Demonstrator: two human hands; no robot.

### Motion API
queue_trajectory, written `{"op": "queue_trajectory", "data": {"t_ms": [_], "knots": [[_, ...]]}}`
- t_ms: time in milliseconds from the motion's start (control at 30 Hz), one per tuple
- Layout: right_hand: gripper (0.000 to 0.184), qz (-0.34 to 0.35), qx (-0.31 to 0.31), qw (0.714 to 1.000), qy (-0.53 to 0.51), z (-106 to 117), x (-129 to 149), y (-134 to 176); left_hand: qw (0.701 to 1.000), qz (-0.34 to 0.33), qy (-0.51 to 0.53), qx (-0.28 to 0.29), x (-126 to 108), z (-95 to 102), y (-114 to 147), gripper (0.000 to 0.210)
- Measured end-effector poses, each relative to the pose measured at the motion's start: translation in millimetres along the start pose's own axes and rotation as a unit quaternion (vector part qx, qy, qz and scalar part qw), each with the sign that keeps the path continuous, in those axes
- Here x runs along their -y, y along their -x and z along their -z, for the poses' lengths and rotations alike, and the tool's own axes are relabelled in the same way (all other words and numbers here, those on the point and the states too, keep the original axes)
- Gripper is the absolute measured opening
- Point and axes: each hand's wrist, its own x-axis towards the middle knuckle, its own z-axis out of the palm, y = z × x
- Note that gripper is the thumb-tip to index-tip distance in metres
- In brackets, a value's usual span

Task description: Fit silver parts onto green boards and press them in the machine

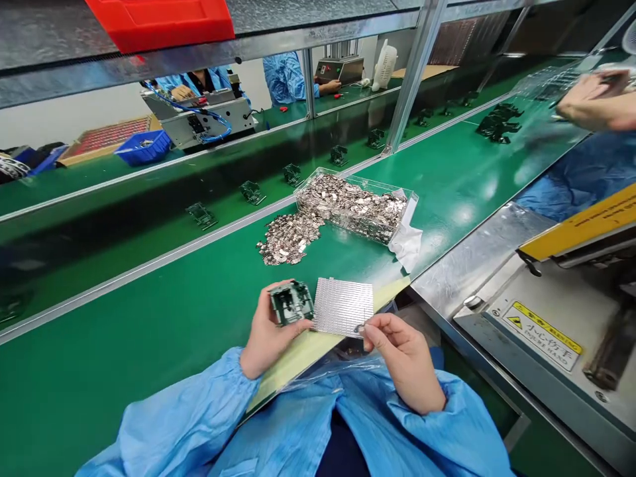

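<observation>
My left hand [271,338] is closed around a small green circuit board assembly [291,303], with its open side tilted up toward me. Right beside it lies a silver sheet [344,306] scored into rows of small strips. At that sheet's lower right corner the thumb and fingers of my right hand [400,358] are pinched together. A tiny dark spot shows at the fingertips, too small to name. Beneath the sheet and my left hand is a pale yellow board [293,363]. Beyond them, small metal pieces are heaped in a pile [288,238] on the green bench.
A clear plastic box [355,202] full of metal pieces stands behind the pile. Several board assemblies [252,192] line the strip past a metal rail. At right are a machine with a warning label [541,334] and a co-worker's hand [593,99]. A red bin [163,23] hangs overhead.
</observation>
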Motion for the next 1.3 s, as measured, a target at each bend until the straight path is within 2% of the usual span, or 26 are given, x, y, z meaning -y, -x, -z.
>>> {"op": "queue_trajectory", "data": {"t_ms": [133, 200, 300, 467, 800, 1100, 1300], "knots": [[0.022, 0.087, -0.056, 0.994, 0.037, -7.7, -1.1, 6.5, 0.994, -0.011, 0.066, 0.087, -14.0, -39.1, 4.9, 0.062], [0.017, 0.124, -0.075, 0.987, 0.07, -10.7, -4.2, 8.7, 0.99, -0.019, 0.095, 0.099, -16.9, -49.4, 6.9, 0.059], [0.012, 0.138, -0.089, 0.98, 0.113, -16.0, -10.0, 9.9, 0.984, -0.009, 0.142, 0.107, -20.5, -57.3, 11.0, 0.053], [0.01, 0.147, -0.09, 0.975, 0.138, -25.0, -16.7, 7.8, 0.974, 0.031, 0.199, 0.103, -26.2, -61.8, 18.6, 0.049], [0.011, 0.14, -0.105, 0.975, 0.14, -31.6, -17.2, 8.9, 0.968, 0.039, 0.216, 0.124, -22.1, -61.8, 25.6, 0.045], [0.007, 0.164, -0.127, 0.966, 0.154, -34.7, -22.8, 9.6, 0.974, -0.018, 0.189, 0.122, -16.8, -61.8, 29.0, 0.027], [0.005, 0.105, -0.091, 0.988, 0.067, -34.8, -25.6, 9.1, 0.981, -0.011, 0.166, 0.101, -17.5, -61.0, 28.2, 0.022]]}}
